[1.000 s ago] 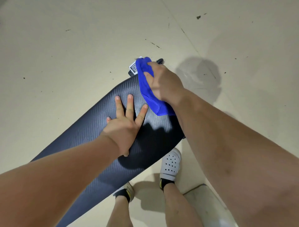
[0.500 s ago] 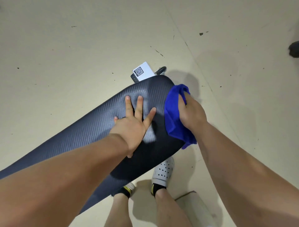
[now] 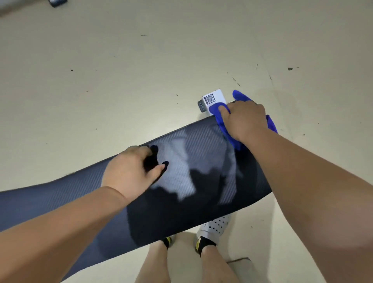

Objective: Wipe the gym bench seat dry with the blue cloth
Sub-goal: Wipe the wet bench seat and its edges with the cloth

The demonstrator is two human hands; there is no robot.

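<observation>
The dark textured gym bench seat (image 3: 201, 181) runs from the lower left to the right of the view, with pale glare patches near its middle. My right hand (image 3: 244, 119) presses the blue cloth (image 3: 230, 137) onto the far right end of the seat. Folds of the cloth stick out above and to the right of the hand. My left hand (image 3: 131, 171) rests on the seat's far edge near the middle, fingers bent over the surface, holding nothing.
A white label with a QR code (image 3: 214, 99) sits on the bench frame just beyond the seat's end. Beige floor with dark specks lies all around. My feet in white perforated shoes (image 3: 216, 226) stand below the seat. A dark object (image 3: 57, 2) lies at the top left.
My right hand has carried the cloth from the seat's right side edge up to its far end. My left hand went from flat and spread to bent at the far edge.
</observation>
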